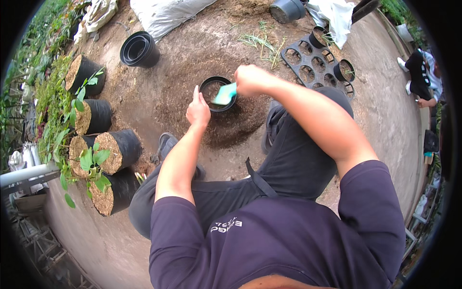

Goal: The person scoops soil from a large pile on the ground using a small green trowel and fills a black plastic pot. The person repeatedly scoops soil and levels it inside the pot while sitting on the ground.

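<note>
A round black plastic pot [205, 81] stands on the soil-strewn ground between my feet, with brown soil [212, 89] inside. My left hand [198, 110] holds the pot at its left rim, fingers pointing away from me. In my right hand [249, 80] is a turquoise hand trowel [224, 94], gripped near the pot's right side. Its blurred blade reaches over the rim into the pot. My right fist hides most of the handle.
Black bags of growing medium [117, 151], some with leafy plants, stand at left. Nested black pots [140, 50] and a white sack [169, 16] lie ahead. A black pot tray [306, 59] holds small potted plants at right. Another person [424, 76] is at far right.
</note>
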Available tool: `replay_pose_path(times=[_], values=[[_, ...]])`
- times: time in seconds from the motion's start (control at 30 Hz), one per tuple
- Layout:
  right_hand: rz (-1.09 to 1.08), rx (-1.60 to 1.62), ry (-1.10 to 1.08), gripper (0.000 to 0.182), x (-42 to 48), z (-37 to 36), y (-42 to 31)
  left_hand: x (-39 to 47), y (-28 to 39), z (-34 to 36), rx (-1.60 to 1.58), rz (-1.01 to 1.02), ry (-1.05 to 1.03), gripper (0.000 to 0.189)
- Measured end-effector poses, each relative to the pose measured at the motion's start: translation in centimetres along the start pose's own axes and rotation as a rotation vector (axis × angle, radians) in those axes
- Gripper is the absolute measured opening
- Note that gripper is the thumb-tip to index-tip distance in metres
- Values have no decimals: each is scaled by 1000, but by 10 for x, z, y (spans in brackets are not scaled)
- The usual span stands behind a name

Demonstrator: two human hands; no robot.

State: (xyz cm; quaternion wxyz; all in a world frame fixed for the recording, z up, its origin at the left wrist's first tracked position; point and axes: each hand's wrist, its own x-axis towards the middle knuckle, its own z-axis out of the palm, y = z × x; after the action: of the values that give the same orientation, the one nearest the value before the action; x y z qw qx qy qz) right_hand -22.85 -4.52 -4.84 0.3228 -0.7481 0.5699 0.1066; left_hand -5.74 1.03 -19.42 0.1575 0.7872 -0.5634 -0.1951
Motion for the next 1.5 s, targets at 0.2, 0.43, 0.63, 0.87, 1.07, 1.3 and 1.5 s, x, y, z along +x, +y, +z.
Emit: replay_pose_path(times=[0.2, 0.43, 0.63, 0.87, 1.07, 1.3, 1.5], values=[[48, -152, -75, 24, -10, 16, -12, -6, 1, -3, -105, -52, -50, 43], [101, -165, -73, 25, -22, -5, -14, -4, -8, 5, -183, 31, -74, 42], [139, -112, -255, 26, -2, -25, -15, -5, -14, 7, -210, 78, 27, 40], [1, -210, -52, 31, -15, -4, -23, -7, -17, 12, -179, 53, 41, 39], [44, -273, -69, 27, -19, -2, -26, -9, -2, 8, -91, 132, 13, 37], [-4, -368, -80, 28, -29, -36, -32, -13, 2, 6, -68, 119, -5, 37], [5, -313, -69, 27, -18, -17, -32, -14, 0, 5, -32, 143, 9, 36]])
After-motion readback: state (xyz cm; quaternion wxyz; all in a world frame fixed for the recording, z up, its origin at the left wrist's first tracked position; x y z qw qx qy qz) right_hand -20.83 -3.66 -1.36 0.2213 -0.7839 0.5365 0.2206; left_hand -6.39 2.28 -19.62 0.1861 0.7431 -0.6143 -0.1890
